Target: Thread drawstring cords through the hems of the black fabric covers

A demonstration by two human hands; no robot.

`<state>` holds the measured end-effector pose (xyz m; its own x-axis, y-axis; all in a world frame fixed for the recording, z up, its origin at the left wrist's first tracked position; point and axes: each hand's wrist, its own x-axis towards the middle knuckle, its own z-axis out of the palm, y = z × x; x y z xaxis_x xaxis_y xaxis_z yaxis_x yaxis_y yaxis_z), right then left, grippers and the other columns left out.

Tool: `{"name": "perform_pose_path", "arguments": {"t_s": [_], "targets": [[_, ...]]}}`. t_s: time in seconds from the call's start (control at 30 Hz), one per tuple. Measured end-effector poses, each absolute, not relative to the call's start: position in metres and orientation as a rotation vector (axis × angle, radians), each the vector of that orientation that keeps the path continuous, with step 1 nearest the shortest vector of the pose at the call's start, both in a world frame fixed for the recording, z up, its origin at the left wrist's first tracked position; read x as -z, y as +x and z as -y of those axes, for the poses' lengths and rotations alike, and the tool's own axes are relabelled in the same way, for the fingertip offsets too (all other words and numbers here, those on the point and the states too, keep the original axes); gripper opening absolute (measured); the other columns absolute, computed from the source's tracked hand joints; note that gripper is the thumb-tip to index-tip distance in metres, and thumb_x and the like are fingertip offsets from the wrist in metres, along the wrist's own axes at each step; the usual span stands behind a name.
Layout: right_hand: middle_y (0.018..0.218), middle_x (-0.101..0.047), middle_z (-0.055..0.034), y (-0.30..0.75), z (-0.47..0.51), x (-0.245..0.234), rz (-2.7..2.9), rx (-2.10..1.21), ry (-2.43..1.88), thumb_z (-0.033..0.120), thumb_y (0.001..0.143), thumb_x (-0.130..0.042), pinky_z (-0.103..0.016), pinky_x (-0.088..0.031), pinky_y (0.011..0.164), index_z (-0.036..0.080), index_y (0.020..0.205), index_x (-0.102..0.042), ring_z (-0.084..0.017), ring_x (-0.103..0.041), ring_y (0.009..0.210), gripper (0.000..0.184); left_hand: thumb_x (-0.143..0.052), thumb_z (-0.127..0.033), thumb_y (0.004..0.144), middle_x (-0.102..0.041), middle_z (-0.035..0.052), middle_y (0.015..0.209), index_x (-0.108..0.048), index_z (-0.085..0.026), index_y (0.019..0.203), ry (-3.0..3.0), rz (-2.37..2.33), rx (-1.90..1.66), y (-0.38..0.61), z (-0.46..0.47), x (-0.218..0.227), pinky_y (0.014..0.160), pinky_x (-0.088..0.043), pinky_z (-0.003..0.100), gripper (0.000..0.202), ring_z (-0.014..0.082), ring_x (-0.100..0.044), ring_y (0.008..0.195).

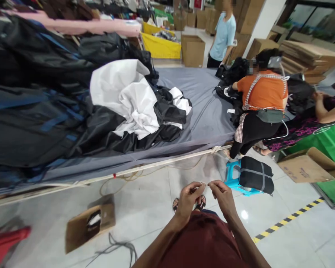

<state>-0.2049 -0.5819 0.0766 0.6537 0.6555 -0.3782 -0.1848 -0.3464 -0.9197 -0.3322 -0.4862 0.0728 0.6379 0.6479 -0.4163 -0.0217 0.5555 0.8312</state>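
Landmark: grey-covered table (201, 96), running from the left edge to the middle of the view.
Left hand (188, 199): in front of the table's near edge, above the floor; fingers curled, thumb and fingertips pinching inward.
Right hand (223, 195): just beside the left hand, same side of the table; fingers curled, tips closed toward the left hand's tips.
Small pale item (205, 183): pinched between the fingertips of both hands, in front of the table's near edge; too small to identify.
Black-and-white garment pile (139, 108): on the table, mid-length.
Dark garment stack (30, 111): on the table's left part, touching the pile.
Cardboard box (89, 225): on the floor in front of the table, left of the hands.
Blue stool (231, 178): on the floor near the table's right corner; a black bundle (257, 175) lies on it.
Person in orange top (261, 93): at the table's right side, leaning against it.
Person in light blue shirt (225, 33): standing beyond the table's far end.
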Motion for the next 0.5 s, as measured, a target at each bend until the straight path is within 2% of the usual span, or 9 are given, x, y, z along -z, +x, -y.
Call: {"name": "perform_pose_path", "arguments": {"t_s": [0.13, 0.23, 0.37, 0.5], "targets": [[0.063, -0.055, 0.0017, -0.201, 0.581, -0.068, 0.464, -0.993, -1.665, 0.065, 0.082, -0.078, -0.027, -0.037, 0.056, 0.019, 0.084, -0.076, -0.014, -0.045, 0.06, 0.046, -0.088, -0.059, 0.083, -0.066, -0.0004, 0.067, -0.074, -0.016, 0.094, 0.857, -0.614, -0.335, -0.34, 0.488, -0.078, 0.046, -0.029, 0.022, 0.047, 0.0061, -0.044, 0.042], [0.075, -0.063, -0.0015, -0.2, 0.585, -0.062, 0.551, -1.056, -1.636, 0.068, 0.085, -0.076, -0.026, -0.039, 0.06, 0.018, 0.087, -0.077, -0.015, -0.05, 0.068, 0.05, -0.087, -0.06, 0.084, -0.073, 0.0031, 0.079, -0.076, -0.016, 0.113, 0.765, -0.583, -0.287, -0.348, 0.484, -0.087, 0.046, -0.028, 0.022, 0.054, 0.0035, -0.043, 0.04], [0.073, -0.057, 0.0003, -0.197, 0.594, -0.058, 0.676, -1.109, -1.658, 0.073, 0.092, -0.068, -0.026, -0.037, 0.061, 0.017, 0.087, -0.075, -0.014, -0.047, 0.07, 0.057, -0.09, -0.064, 0.079, -0.069, 0.0001, 0.072, -0.067, -0.014, 0.145, 0.767, -0.731, -0.361, -0.354, 0.469, -0.087, 0.045, -0.025, 0.02, 0.086, 0.004, -0.041, 0.043], [0.069, -0.052, 0.002, -0.194, 0.601, -0.056, 0.754, -1.195, -1.625, 0.072, 0.096, -0.065, -0.026, -0.035, 0.063, 0.018, 0.085, -0.073, -0.014, -0.045, 0.068, 0.056, -0.086, -0.071, 0.079, -0.057, -0.0061, 0.058, -0.065, -0.011, 0.15, 0.857, -0.818, -0.276, -0.36, 0.456, -0.069, 0.04, -0.013, 0.02, 0.095, 0.0028, -0.026, 0.037]]}}
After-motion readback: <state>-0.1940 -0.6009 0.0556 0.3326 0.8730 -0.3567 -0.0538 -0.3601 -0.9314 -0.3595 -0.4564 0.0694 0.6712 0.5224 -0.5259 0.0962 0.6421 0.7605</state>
